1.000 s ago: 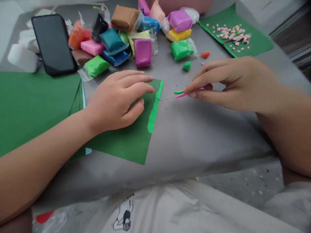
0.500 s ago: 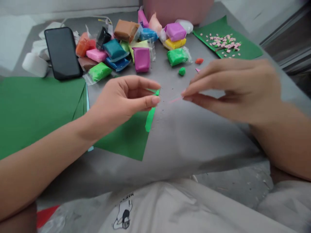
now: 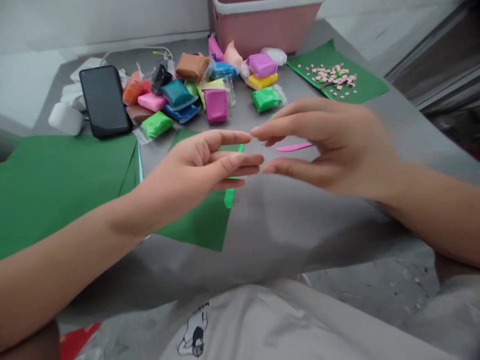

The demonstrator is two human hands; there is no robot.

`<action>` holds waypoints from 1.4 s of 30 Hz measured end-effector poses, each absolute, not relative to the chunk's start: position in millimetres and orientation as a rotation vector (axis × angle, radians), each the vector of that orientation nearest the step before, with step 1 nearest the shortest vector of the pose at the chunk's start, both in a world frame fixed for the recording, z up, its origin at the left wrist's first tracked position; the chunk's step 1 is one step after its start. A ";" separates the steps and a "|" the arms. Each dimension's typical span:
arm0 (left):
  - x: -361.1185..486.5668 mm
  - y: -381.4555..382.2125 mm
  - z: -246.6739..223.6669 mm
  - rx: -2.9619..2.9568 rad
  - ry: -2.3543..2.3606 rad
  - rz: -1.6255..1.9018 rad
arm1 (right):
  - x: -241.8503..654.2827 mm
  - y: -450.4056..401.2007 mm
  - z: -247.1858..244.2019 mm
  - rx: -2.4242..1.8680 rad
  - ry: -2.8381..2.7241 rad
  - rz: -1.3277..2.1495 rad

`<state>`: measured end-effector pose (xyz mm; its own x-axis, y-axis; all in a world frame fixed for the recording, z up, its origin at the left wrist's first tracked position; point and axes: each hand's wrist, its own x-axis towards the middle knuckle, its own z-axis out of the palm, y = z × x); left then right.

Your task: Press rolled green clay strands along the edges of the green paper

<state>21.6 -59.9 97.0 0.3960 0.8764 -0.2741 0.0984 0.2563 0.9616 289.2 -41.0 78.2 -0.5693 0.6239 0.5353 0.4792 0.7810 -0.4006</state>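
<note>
A gray-covered table [image 3: 285, 220] fills most of the view. A pink bin with a pale rim [image 3: 262, 30] stands at its far edge. A large dark green sheet [image 3: 56, 185] covers the table's left side, toward the near left corner.

The left hand [image 3: 195, 167] is over the middle of the table, its fingers extended and loosely spread, grasping nothing visible. The right hand [image 3: 333, 147] faces it, slightly blurred, with thumb and forefinger parted; whether its other fingers grip anything I cannot tell. The fingertips of both hands come very close together, and whether they touch is unclear.

Partly under the left hand's outline lies a smaller green sheet [image 3: 202, 225], one corner pointing toward the near edge. Toward the far right corner is a decorated green sheet [image 3: 360, 87] bearing a brown branch and pale pink bits.

A black phone [image 3: 105, 102] leans toward the far left corner, beside a white case [image 3: 66, 119]. Wrapped clay packets [image 3: 178, 95] in many colors lie heaped between the phone and the bin, with a bright green packet [image 3: 267, 99] nearer the right hand.

A pink tool [image 3: 293, 147] shows between the right thumb and forefinger; I cannot tell whether it rests on the table or in the hand. A bright green strip [image 3: 229, 195] runs along the smaller sheet's right edge, partly hidden by the left fingers.
</note>
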 end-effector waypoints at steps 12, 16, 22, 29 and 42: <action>-21.7 -31.2 100.1 1.830 1.062 0.754 | 265.2 -28.1 88.6 -0.947 -1.905 0.271; -42.1 -4.6 92.4 2.105 1.307 0.547 | 267.6 -21.9 82.2 -0.997 -1.804 0.477; -20.3 30.0 88.4 2.477 1.286 0.073 | 270.3 -16.5 63.9 -1.085 -1.742 0.661; -9.3 68.1 78.1 2.471 1.355 -0.118 | 277.5 -10.9 57.0 -0.986 -1.634 0.901; -21.9 23.7 107.9 2.069 1.559 0.295 | 282.3 -4.0 62.3 -0.987 -1.578 0.814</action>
<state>-21.9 23.7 107.9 0.3107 0.9405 -0.1376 0.8254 -0.1952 0.5297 282.3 -4.0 62.3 -0.1039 0.9040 0.4146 0.1859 0.4272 -0.8849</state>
